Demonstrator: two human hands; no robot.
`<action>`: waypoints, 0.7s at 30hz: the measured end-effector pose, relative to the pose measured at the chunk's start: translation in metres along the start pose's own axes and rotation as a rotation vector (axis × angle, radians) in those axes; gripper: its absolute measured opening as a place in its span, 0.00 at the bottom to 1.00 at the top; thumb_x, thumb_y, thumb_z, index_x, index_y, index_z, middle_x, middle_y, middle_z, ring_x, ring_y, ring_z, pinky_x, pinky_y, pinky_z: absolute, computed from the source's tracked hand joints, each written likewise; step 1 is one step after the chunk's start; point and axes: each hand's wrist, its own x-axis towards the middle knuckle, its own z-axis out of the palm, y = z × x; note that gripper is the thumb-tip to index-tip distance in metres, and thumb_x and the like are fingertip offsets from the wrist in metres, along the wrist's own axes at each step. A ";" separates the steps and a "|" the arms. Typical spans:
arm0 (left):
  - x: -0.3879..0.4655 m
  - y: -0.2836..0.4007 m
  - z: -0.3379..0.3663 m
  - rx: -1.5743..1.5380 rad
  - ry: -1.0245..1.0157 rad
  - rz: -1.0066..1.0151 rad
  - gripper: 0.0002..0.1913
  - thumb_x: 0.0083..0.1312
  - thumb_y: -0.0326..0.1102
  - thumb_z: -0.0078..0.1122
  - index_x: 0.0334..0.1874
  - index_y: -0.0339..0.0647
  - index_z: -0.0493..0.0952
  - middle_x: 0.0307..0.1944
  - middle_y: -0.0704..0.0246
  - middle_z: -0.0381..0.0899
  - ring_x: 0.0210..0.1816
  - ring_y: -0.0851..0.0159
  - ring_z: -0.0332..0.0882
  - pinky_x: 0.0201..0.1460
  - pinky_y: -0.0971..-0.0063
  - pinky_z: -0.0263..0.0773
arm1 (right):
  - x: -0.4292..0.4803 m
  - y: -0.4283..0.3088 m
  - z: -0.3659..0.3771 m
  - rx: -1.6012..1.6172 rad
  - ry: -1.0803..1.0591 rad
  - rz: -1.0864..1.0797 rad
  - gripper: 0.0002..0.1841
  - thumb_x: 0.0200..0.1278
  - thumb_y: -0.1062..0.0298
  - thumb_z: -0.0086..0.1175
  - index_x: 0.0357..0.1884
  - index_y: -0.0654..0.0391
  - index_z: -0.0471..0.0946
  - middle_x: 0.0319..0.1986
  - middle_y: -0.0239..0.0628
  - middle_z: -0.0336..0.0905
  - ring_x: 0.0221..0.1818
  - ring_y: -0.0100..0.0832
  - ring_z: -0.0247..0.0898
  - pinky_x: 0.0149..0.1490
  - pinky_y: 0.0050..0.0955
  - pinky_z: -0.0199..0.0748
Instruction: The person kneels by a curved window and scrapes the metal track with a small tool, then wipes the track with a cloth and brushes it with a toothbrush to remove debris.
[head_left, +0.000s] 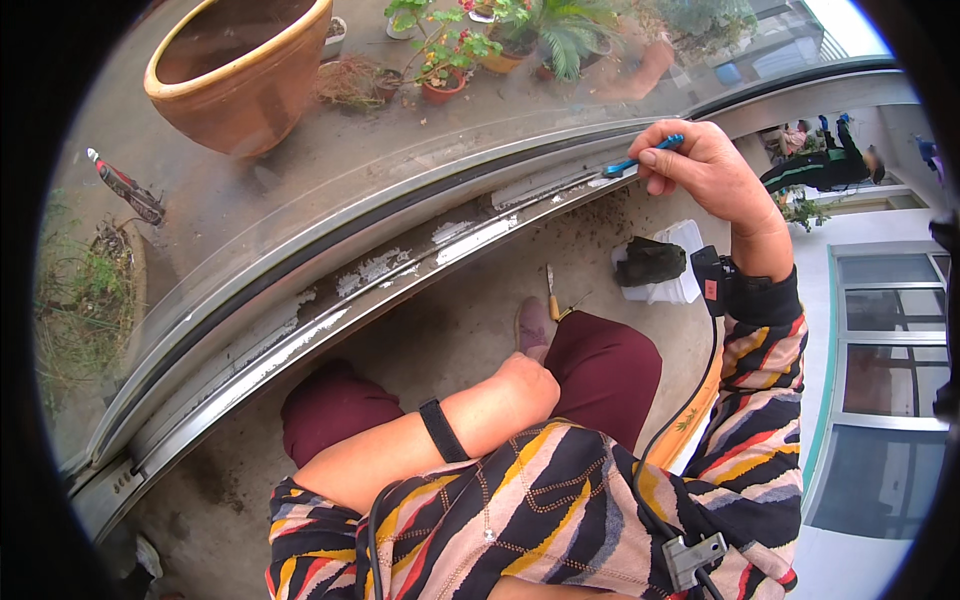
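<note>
My right hand pinches a small blue brush, which looks like a toothbrush. Its head touches the metal window track near the right end of the sill. White flaky patches and dark dirt cover parts of this track. Across my thigh lies my left forearm, and my left hand is bent down near my right knee. Its fingers are hidden from view, and I see nothing held in it.
A white bucket with a dark cloth stands below my right wrist. Near my shoe lies a yellow-handled blade tool. Beyond the glass are a large terracotta pot and potted plants. A cable hangs along my right arm.
</note>
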 end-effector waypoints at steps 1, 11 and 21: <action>-0.001 0.000 -0.001 -0.003 -0.006 0.002 0.12 0.59 0.37 0.54 0.36 0.41 0.84 0.37 0.59 0.85 0.44 0.55 0.83 0.47 0.61 0.74 | 0.001 0.008 -0.003 -0.030 0.046 0.089 0.08 0.67 0.68 0.55 0.39 0.62 0.80 0.23 0.26 0.76 0.26 0.16 0.73 0.32 0.17 0.71; 0.002 0.002 -0.006 -0.020 -0.046 -0.022 0.12 0.60 0.37 0.52 0.37 0.41 0.84 0.39 0.60 0.86 0.45 0.55 0.83 0.49 0.61 0.73 | 0.010 0.034 0.010 -0.214 0.049 0.048 0.08 0.65 0.71 0.53 0.37 0.65 0.78 0.22 0.33 0.78 0.24 0.21 0.74 0.32 0.24 0.73; 0.001 0.003 -0.007 -0.027 -0.058 -0.030 0.13 0.61 0.37 0.52 0.38 0.41 0.84 0.40 0.60 0.86 0.47 0.56 0.83 0.50 0.61 0.73 | -0.012 0.017 0.027 0.201 0.126 -0.102 0.07 0.69 0.69 0.53 0.40 0.61 0.80 0.28 0.28 0.78 0.27 0.17 0.74 0.33 0.17 0.74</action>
